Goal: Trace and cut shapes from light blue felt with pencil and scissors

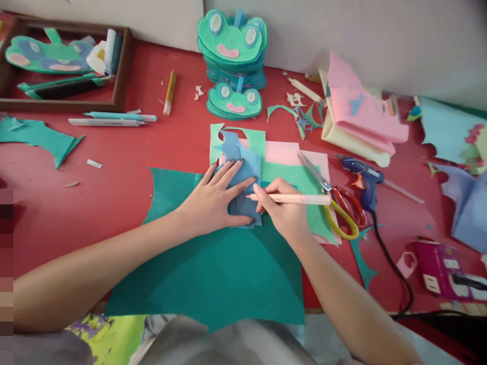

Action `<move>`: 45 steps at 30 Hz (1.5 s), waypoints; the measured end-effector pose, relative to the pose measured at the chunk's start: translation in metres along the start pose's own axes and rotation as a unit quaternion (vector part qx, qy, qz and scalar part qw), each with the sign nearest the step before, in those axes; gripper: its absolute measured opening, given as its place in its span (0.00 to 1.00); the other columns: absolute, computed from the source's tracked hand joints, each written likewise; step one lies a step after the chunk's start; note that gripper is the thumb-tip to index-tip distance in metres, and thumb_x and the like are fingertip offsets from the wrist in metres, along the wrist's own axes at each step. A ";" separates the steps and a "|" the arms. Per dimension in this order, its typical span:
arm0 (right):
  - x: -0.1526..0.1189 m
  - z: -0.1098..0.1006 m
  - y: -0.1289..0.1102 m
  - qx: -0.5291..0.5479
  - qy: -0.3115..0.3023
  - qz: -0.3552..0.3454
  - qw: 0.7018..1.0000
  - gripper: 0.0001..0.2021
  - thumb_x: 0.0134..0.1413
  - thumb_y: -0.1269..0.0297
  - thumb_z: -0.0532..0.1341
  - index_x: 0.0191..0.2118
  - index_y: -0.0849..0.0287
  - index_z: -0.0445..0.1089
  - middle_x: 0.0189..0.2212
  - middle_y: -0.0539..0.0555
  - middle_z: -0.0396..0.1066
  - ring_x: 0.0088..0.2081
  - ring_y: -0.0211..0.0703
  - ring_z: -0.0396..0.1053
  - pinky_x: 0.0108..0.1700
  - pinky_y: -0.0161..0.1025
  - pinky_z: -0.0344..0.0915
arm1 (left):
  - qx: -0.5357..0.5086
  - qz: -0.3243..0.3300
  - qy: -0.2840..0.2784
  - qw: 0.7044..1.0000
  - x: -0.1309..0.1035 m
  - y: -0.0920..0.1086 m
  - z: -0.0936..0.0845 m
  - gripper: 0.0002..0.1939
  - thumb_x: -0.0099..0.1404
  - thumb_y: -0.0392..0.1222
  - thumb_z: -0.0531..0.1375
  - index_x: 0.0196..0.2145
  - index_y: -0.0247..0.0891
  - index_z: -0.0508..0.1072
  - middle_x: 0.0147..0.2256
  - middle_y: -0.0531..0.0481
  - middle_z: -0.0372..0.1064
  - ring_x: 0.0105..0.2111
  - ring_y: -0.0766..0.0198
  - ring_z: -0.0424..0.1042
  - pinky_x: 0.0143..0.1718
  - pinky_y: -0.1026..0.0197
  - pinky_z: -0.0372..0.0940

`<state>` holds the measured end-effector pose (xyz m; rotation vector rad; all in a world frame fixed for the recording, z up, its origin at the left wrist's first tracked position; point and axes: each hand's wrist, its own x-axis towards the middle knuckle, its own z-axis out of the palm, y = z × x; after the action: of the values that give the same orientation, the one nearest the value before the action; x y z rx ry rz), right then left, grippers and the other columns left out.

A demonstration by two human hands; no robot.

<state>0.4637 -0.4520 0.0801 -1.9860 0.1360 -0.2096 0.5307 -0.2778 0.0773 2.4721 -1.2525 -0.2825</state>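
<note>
My left hand [216,197] lies flat with spread fingers on a piece of blue felt [249,162]. In my right hand [285,210] is a pale pink pen [300,199], its tip down at the blue felt near my left fingers. Beneath the blue piece lie a large dark green felt sheet [213,274], a lighter green piece [285,175] and a pink piece [281,149]. Scissors with red and yellow handles [323,185] rest on the light green and pink felt, just beyond the pen's end.
Stacked frog-face cutouts [232,45] stand at the back, with smaller ones [234,101] in front. On the right are a blue glue gun [363,177], folded pink felt [361,106] and a purple box [437,268]. A wooden tray [124,66] and pens [114,121] lie left.
</note>
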 end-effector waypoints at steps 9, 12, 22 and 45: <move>0.000 0.000 -0.002 0.004 -0.013 0.004 1.000 0.14 0.56 0.60 0.61 0.22 0.57 0.63 0.16 0.45 0.69 0.22 0.34 0.71 0.30 0.32 0.68 | 0.001 0.000 -0.002 1.000 0.000 -0.001 0.000 0.41 0.58 0.64 0.58 0.64 0.47 0.53 0.68 0.46 0.34 0.67 0.45 0.37 0.65 0.40 0.36; 0.000 0.000 -0.002 0.012 -0.044 0.007 0.999 0.16 0.56 0.61 0.61 0.20 0.57 0.60 0.13 0.44 0.66 0.20 0.34 0.69 0.28 0.31 0.67 | -0.002 -0.003 -0.002 1.000 0.000 0.000 0.000 0.41 0.58 0.65 0.58 0.64 0.47 0.54 0.68 0.46 0.35 0.67 0.45 0.37 0.65 0.40 0.36; 0.000 0.000 -0.001 0.002 -0.033 0.003 0.999 0.17 0.56 0.57 0.61 0.20 0.56 0.60 0.13 0.44 0.66 0.19 0.35 0.69 0.27 0.33 0.67 | -0.011 -0.006 -0.002 1.000 0.000 0.000 0.000 0.42 0.57 0.63 0.59 0.64 0.48 0.54 0.68 0.46 0.36 0.67 0.44 0.37 0.65 0.39 0.37; -0.001 0.001 0.001 -0.002 -0.039 -0.014 0.999 0.14 0.57 0.57 0.60 0.23 0.56 0.62 0.16 0.45 0.68 0.24 0.38 0.73 0.29 0.34 0.68 | -0.011 -0.008 -0.006 1.000 0.000 0.001 0.000 0.41 0.58 0.64 0.58 0.64 0.48 0.53 0.68 0.46 0.35 0.67 0.45 0.36 0.65 0.40 0.35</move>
<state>0.4630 -0.4512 0.0786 -1.9986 0.0595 -0.1492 0.5304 -0.2783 0.0774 2.4666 -1.2279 -0.3145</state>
